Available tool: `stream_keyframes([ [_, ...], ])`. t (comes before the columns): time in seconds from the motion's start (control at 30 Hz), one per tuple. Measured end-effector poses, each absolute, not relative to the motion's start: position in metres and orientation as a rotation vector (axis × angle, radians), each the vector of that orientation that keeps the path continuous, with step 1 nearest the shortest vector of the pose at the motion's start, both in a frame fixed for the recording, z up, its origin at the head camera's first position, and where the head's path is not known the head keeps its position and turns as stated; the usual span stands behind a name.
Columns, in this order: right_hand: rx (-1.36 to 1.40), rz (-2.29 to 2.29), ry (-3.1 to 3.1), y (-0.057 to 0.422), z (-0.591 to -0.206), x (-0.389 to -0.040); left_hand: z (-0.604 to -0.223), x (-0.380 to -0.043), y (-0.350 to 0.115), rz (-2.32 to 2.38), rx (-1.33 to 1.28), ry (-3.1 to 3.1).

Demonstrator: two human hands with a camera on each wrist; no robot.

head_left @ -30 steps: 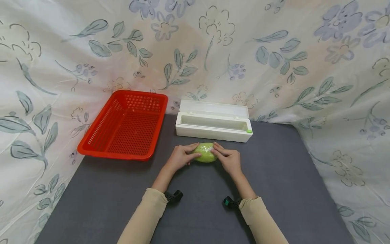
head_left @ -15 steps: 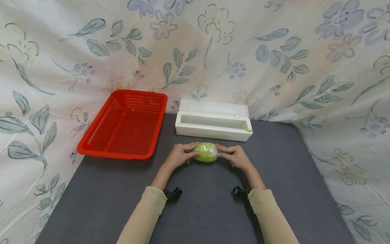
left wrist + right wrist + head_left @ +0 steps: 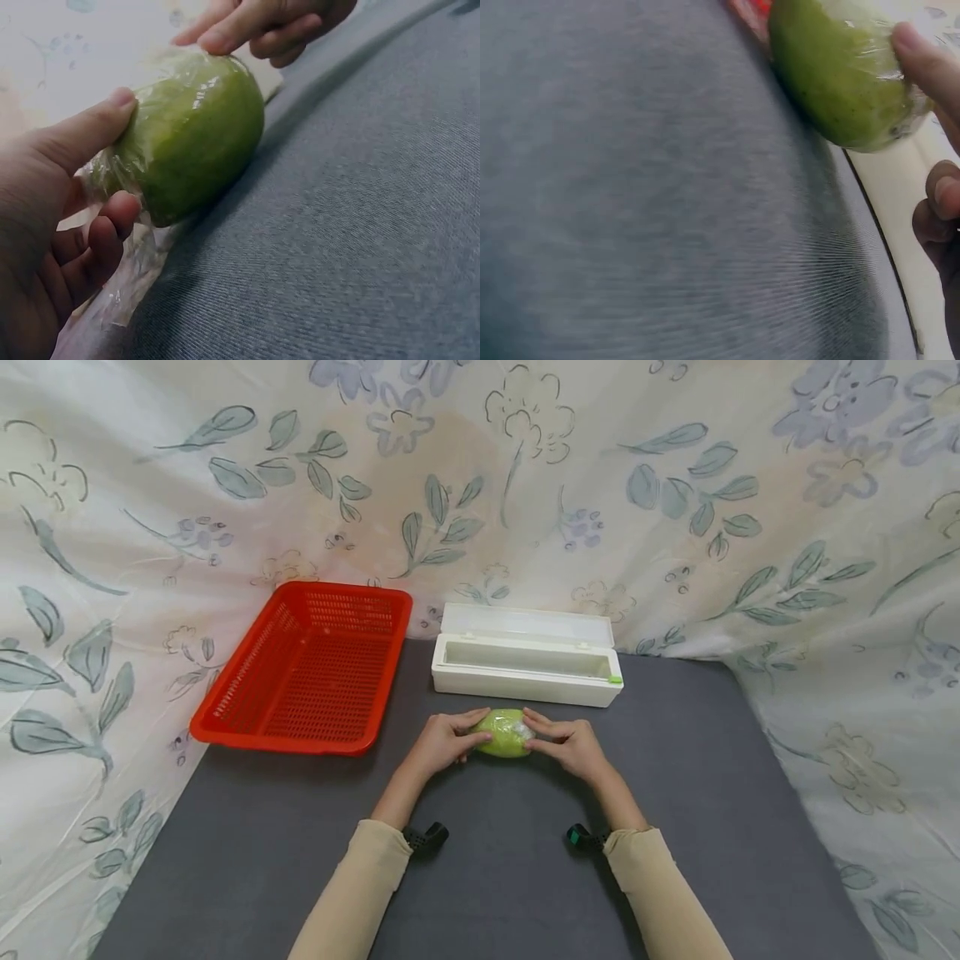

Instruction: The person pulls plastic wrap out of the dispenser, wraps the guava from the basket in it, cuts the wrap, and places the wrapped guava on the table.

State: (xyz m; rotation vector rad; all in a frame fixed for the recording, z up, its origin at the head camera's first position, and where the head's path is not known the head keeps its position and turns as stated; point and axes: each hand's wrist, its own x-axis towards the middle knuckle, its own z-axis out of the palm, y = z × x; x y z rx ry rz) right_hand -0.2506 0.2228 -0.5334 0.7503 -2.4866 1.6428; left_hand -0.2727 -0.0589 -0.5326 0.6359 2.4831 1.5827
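A green mango [image 3: 504,733] wrapped in clear cling film lies on the grey cloth between both hands. My left hand [image 3: 441,743] pinches its left end, thumb on the near side and fingers beyond. In the left wrist view, loose film [image 3: 124,289] hangs beneath that left thumb, and the mango's skin [image 3: 199,139] shines through the wrap. My right hand [image 3: 576,748] pinches the other end, where the film looks whitish and bunched. The right wrist view shows the right thumb [image 3: 930,64] pressed against the wrapped fruit; the fingertips behind the fruit are hidden.
Behind the mango stands a long white box [image 3: 525,685], its lid raised, with a green tab at the right end. A red plastic basket [image 3: 281,743] sits at the back left. Floral cloth [image 3: 525,552] hangs behind and at the sides.
My right hand drew outward to the right half a second ago, then came back slightly over the mango's right end. The left hand keeps its hold; the mango stays nearly in place.
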Motion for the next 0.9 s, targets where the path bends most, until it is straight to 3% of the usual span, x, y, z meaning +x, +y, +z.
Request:
stream_keyframes([
  [0.43, 0.526, 1.546, -2.366, 0.192, -0.522, -0.248, -0.523, -0.269, -0.058, 1.499, 0.698, 2.594],
  [0.73, 0.892, 1.093, -2.625, 0.198, -0.504, -0.248, -0.521, -0.268, -0.057, 1.506, 0.751, 2.590],
  [0.9, 0.817, 1.221, -2.691, 0.203, -0.507, -0.242, -0.523, -0.266, -0.056, 1.433, 0.769, 2.657],
])
